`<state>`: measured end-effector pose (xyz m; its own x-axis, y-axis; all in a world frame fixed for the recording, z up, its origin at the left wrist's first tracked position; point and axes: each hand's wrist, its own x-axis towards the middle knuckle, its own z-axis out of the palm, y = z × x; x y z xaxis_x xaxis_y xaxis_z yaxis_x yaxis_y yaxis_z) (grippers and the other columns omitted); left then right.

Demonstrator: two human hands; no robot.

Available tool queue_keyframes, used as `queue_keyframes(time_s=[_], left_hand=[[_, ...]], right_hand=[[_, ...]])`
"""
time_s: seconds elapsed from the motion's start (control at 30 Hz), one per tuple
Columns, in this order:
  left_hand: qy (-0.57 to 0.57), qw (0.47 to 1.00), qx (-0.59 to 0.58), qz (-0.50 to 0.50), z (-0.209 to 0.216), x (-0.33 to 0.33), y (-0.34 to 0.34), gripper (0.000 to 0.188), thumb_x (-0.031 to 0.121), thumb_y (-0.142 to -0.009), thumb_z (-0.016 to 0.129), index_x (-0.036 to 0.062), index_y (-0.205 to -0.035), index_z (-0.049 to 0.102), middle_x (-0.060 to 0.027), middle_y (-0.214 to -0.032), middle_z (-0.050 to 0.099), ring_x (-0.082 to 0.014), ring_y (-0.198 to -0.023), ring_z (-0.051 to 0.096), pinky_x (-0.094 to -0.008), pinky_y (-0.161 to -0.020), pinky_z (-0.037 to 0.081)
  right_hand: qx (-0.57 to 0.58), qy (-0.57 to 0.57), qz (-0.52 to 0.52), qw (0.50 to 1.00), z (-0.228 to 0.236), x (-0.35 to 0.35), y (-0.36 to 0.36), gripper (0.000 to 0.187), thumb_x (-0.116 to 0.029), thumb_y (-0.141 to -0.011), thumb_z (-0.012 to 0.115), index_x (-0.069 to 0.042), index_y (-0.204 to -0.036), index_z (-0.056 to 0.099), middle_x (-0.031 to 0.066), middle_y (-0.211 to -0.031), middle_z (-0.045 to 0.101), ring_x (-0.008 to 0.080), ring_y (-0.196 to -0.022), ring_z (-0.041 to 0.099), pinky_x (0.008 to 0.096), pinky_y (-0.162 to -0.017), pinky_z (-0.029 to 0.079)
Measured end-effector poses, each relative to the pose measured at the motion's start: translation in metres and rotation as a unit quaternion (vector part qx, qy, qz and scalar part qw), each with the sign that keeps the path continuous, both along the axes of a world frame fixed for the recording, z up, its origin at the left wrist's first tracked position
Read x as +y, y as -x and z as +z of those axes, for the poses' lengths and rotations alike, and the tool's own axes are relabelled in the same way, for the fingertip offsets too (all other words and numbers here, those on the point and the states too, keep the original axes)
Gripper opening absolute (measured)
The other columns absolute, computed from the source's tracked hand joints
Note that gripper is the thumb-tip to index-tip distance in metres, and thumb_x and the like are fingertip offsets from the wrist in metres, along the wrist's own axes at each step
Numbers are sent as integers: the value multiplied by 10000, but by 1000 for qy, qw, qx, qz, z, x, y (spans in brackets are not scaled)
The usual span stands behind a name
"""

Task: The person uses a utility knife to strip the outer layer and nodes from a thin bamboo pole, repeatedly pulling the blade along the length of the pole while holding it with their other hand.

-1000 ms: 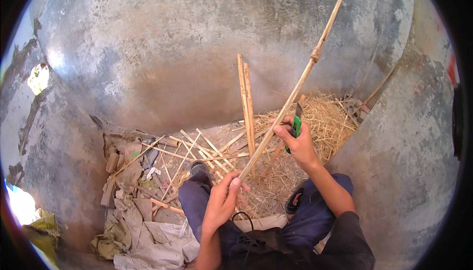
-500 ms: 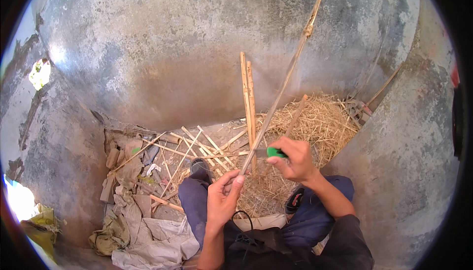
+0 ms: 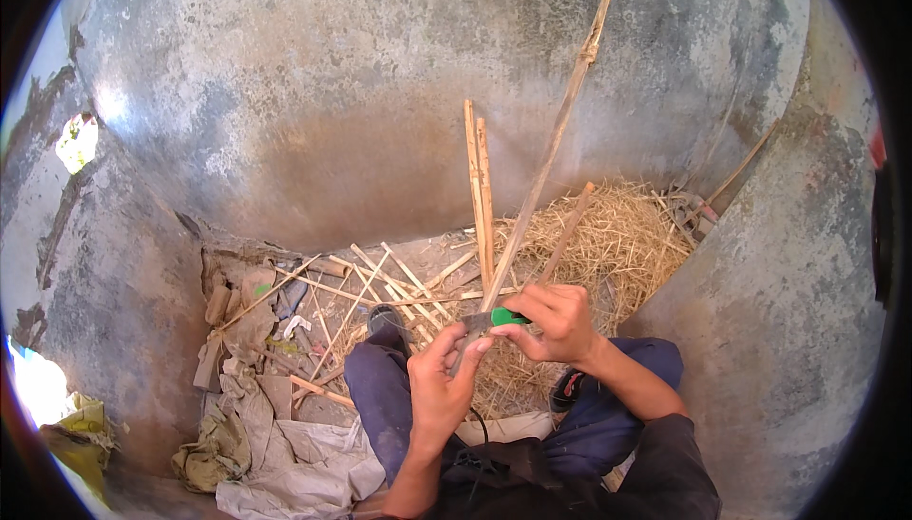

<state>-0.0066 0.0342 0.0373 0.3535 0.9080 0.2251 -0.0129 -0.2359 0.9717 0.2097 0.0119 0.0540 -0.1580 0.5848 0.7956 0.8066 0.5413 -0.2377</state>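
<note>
A long split bamboo strip (image 3: 549, 161) with a knobbly node near its top slants up and away to the right. My left hand (image 3: 439, 385) is closed around its lower end. In my right hand (image 3: 559, 325) is a knife with a green handle (image 3: 506, 317). Its dull blade (image 3: 478, 322) lies across the strip, right by my left fingertips. The blade's edge and its exact contact with the bamboo are partly hidden by my fingers.
Two upright bamboo pieces (image 3: 479, 188) lean on the curved grey wall (image 3: 332, 121). Shavings (image 3: 617, 245) are heaped to their right, beside another stick (image 3: 570, 230). Cut strips (image 3: 389, 278) litter the floor at left, near crumpled cloth sacks (image 3: 304, 458). My bent legs flank the work.
My right hand has moved down and left with the knife, along the strip toward my left hand. My left hand has shifted slightly right, and the strip's top has dipped a little leftward.
</note>
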Motion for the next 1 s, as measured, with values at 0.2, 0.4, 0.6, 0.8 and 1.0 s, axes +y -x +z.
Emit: queue_keyframes(time_s=[0.2, 0.4, 0.6, 0.8, 1.0], left_hand=[[-61, 997, 9, 50, 0, -3, -8, 275, 103, -1039, 789, -112, -1208, 749, -115, -868, 765, -54, -746, 625, -258, -623, 500], [-39, 997, 51, 43, -2, -3, -4, 227, 128, -1054, 765, -38, -1207, 792, -67, -754, 694, -45, -632, 488, -264, -543, 381], [4, 998, 57, 37, -11, -14, 7, 212, 131, -1066, 744, -12, -1209, 808, -19, -704, 642, -27, -602, 441, -263, -523, 330], [58, 996, 74, 11, -34, -25, 27, 214, 140, -1082, 729, -15, -1202, 814, 44, -672, 591, -4, -601, 420, -240, -524, 304], [148, 988, 38, -32, -54, -38, 46, 240, 159, -1125, 677, -11, -1245, 798, 87, -702, 557, 19, -616, 403, -218, -533, 276]], right_hand=[[19, 2, -13, 1000, 1, 4, -7, 317, -347, -857, 912, -75, -959, 785, 37, -737, 675, 237, -579, 663, 352, -529, 492], [34, 17, -23, 999, -2, 7, -13, 309, -357, -931, 877, -60, -958, 793, 58, -775, 726, 208, -616, 699, 350, -540, 504], [94, -18, -99, 990, 3, 24, -52, 346, -441, -1015, 791, -100, -1025, 848, 62, -804, 797, 160, -603, 720, 337, -527, 526], [142, 19, -187, 972, -12, 44, -104, 430, -481, -1062, 722, -70, -1035, 844, 40, -743, 758, 150, -581, 650, 349, -510, 465], [131, 31, -267, 954, -20, 43, -143, 448, -490, -1081, 690, -67, -1041, 830, 35, -760, 744, 137, -566, 604, 328, -515, 436]])
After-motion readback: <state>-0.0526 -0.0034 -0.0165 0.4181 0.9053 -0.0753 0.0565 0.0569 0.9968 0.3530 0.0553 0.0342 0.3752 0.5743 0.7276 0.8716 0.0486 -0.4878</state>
